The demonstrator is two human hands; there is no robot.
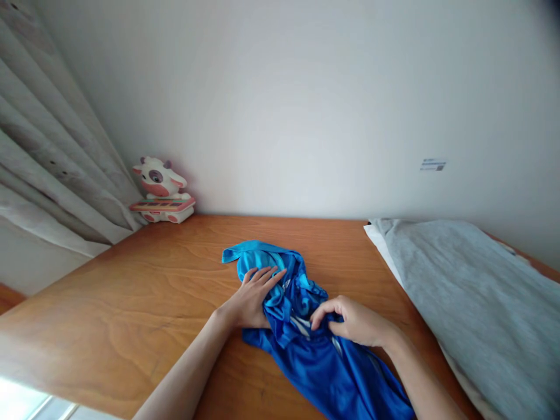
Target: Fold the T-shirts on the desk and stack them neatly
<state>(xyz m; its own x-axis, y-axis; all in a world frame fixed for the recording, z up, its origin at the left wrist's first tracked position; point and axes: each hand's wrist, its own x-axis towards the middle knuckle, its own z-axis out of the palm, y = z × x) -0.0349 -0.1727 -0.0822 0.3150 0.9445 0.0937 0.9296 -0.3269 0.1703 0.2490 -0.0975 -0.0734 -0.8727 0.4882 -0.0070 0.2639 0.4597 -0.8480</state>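
A crumpled, shiny blue garment (312, 367) lies across the wooden table, light blue at its far end and darker blue toward me. White stripes show near its bunched middle; the folds hide its exact kind. My left hand (256, 297) rests on the left side of the bunched part, fingers stretched out over the cloth and thumb partly hidden by it. On the right, my right hand (354, 321) has curled fingers, with thumb and forefinger gripping the fabric near the white stripes. The darker part runs beneath my right wrist to the bottom edge of the view.
A toy cow with a small keyboard (164, 195) stands at the table's back left corner, beside a pale curtain (56, 134). Grey cloth (464, 280) lies along the right side over something white. Behind the wooden table (144, 297) rises a white wall bearing a small label (433, 165).
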